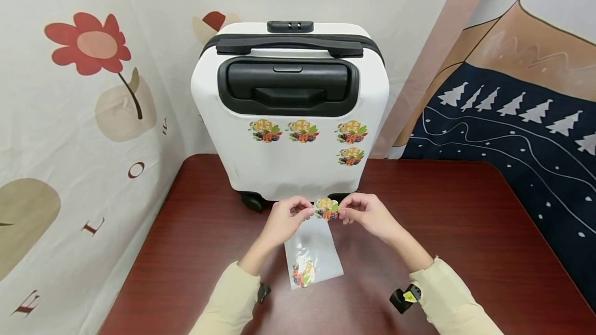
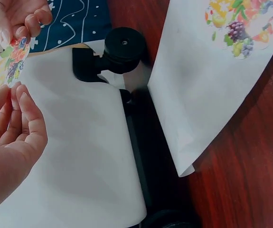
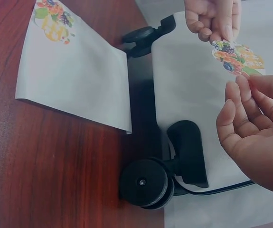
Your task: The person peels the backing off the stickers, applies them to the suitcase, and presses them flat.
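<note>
Between both hands, a fruit-patterned sticker (image 1: pixel 326 209) is stretched in front of the suitcase's lower edge. My left hand (image 1: pixel 289 219) pinches its left edge with thumb and fingertips, while my right hand (image 1: pixel 368 214) pinches the right edge. The white suitcase (image 1: pixel 288 164) stands upright behind them, with two fruit stickers at the left and middle and two stacked at the right, such as the lower right sticker (image 1: pixel 351 156). Under the hands lies a white backing sheet (image 1: pixel 321 247); one fruit sticker (image 1: pixel 303 273) remains on its near end.
The suitcase stands on a dark red table (image 1: pixel 465 231), its black wheels (image 1: pixel 253 201) at the bottom. Light printed cloth (image 1: pixel 163 66) hangs behind and to the left, and a navy cloth with white trees (image 1: pixel 512 133) at the right.
</note>
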`<state>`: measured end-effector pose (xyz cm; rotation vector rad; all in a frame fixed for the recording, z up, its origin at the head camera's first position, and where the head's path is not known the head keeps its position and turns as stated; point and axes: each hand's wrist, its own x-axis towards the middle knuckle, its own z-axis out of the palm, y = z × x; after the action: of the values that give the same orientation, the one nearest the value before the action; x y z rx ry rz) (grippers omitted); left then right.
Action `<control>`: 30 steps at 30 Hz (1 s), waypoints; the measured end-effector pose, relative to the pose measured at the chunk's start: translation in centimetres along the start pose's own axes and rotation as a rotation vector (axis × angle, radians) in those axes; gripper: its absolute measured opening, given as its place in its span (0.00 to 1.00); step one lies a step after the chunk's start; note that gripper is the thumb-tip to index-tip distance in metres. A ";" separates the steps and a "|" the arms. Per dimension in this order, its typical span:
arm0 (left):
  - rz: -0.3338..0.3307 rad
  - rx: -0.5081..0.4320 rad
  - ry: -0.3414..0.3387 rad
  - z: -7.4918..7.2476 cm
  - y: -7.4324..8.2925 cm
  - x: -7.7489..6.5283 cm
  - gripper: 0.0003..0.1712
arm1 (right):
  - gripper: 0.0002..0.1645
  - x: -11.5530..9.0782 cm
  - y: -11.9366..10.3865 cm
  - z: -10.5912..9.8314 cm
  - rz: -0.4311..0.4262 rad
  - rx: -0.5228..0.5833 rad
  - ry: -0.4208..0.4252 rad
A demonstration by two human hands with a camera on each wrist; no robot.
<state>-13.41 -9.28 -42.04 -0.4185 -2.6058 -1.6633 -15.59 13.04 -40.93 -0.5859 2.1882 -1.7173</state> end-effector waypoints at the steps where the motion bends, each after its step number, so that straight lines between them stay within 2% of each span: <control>1: -0.003 0.000 0.002 -0.1 0.1 0.0 0.02 | 0.05 0.0 -0.1 0.0 0.002 0.001 0.005; 11: 0.014 0.006 0.088 -1.5 1.3 1.2 0.03 | 0.05 1.4 -1.8 0.2 -0.024 -0.011 0.062; 20: 0.043 0.037 0.208 -3.0 2.7 2.5 0.03 | 0.05 3.1 -4.2 0.7 -0.068 -0.036 0.174; 30: 0.054 0.042 0.334 -3.7 3.9 4.0 0.05 | 0.07 4.4 -5.8 1.1 -0.073 -0.030 0.299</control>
<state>-16.79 -10.25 -36.35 -0.1879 -2.3592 -1.5091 -18.14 8.79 -35.52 -0.4444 2.4232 -1.9207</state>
